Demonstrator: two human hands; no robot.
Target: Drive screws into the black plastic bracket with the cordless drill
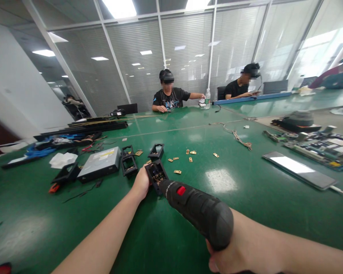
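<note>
My right hand [231,243] is wrapped around a black cordless screwdriver [197,209] with a red switch on top. Its front end points into a black plastic housing [156,173], where several brass-coloured parts show inside; the very tip is hidden. On the housing's left side, my left hand [143,180] grips it, and some of its fingers are out of sight. Similar black housings [129,166] stand just beyond that hand, with another housing [156,151] behind. Small brass plates [177,172] lie scattered on the green table [171,236].
To the left sit an optical drive [100,163], a black frame [65,173] and heaped cables [42,150]. A phone [298,169] with a cable and circuit boards [326,146] lie right. A person [171,95] sits opposite near a water bottle [207,99]; other people sit farther right.
</note>
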